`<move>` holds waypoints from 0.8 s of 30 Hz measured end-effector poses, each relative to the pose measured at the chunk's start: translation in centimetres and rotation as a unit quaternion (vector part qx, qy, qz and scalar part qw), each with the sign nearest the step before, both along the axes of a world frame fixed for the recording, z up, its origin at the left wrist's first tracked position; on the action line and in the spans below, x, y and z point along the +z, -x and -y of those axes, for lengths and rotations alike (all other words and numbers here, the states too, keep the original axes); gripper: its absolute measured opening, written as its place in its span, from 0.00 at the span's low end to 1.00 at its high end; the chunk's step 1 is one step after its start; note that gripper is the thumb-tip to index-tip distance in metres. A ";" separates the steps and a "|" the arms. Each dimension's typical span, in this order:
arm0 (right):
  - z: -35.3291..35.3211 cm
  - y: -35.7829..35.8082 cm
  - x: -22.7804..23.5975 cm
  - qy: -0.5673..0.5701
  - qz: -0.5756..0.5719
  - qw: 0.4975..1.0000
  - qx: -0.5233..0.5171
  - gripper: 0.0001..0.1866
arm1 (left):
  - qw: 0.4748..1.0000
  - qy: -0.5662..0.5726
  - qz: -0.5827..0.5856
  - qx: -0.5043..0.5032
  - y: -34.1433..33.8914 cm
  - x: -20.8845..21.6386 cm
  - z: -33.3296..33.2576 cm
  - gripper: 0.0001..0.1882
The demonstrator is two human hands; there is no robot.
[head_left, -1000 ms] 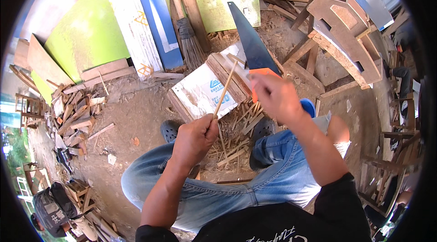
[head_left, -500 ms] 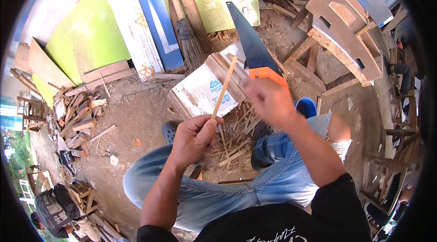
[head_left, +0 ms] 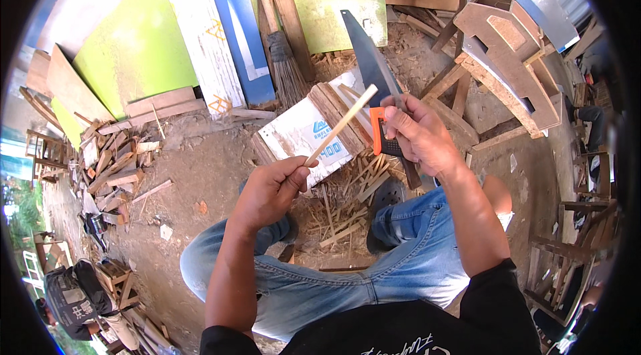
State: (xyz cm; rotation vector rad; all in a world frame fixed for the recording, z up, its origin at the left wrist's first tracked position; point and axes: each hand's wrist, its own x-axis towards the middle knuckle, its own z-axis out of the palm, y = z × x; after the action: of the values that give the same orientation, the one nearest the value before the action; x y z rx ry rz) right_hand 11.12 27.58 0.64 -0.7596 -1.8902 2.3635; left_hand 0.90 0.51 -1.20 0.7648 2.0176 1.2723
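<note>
Left hand (head_left: 275, 189): fingers were clamped on the lower end of the stick (head_left: 342, 126).
Stick: slanted up above the white board (head_left: 287, 142), tip toward the saw (head_left: 368, 53).
Right hand (head_left: 425, 136): fingers looked closed around a brown-handled tool (head_left: 410, 174), mostly hidden.
Work: apparently trimming; slivers (head_left: 342, 233) lay below.
Next stroke: seemed to call for a steady stick.

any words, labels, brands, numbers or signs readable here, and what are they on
Wording not copied; only where it stands:
White board: blue emblem, letters and numerals
Tall white plank: two orange marks, unclear
Black shirt: white lettering, partly cut off by the lower edge
Another person's dark top: pale print, too small to read
</note>
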 end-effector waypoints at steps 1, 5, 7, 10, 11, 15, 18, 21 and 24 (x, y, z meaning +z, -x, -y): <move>-0.1 0.0 0.0 0.008 -0.005 1.000 -0.009 0.14 | 1.000 0.008 -0.018 -0.019 0.1 0.0 0.0 0.12; -0.1 -0.3 0.0 0.047 -0.027 0.998 0.043 0.14 | 0.992 -0.007 -0.116 -0.057 0.5 -0.1 0.0 0.11; 0.1 -0.5 0.0 0.050 -0.028 0.997 0.044 0.11 | 0.988 0.003 -0.140 -0.064 0.8 -0.3 0.2 0.11; 0.4 -0.4 -0.1 0.020 -0.020 0.999 0.029 0.10 | 0.985 0.020 -0.169 -0.043 1.3 -0.7 0.4 0.12; 0.5 -0.2 -0.2 0.015 -0.027 0.999 0.011 0.09 | 0.977 0.004 -0.211 -0.012 1.5 -0.9 0.2 0.14; 1.8 0.4 -1.4 0.081 -0.064 0.990 -0.092 0.06 | 0.972 -0.101 -0.005 0.213 1.1 -1.0 -1.1 0.25; 4.3 -0.1 -2.5 0.067 -0.035 0.996 -0.050 0.06 | 0.939 -0.155 0.195 0.236 -0.6 -1.2 -3.0 0.27; 7.1 -0.6 -3.1 0.043 -0.037 0.998 0.024 0.07 | 0.894 -0.228 0.314 0.225 -2.1 -1.5 -4.1 0.26; 7.9 -1.1 -2.8 -0.108 -0.011 0.988 0.111 0.10 | 0.881 -0.274 0.301 0.241 -1.7 -1.5 -3.8 0.18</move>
State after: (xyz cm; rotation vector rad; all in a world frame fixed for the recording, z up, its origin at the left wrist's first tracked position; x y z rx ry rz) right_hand 12.25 19.67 -2.15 -0.5277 -2.2806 2.2155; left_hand 2.59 4.35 -2.69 0.0310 1.3664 2.1051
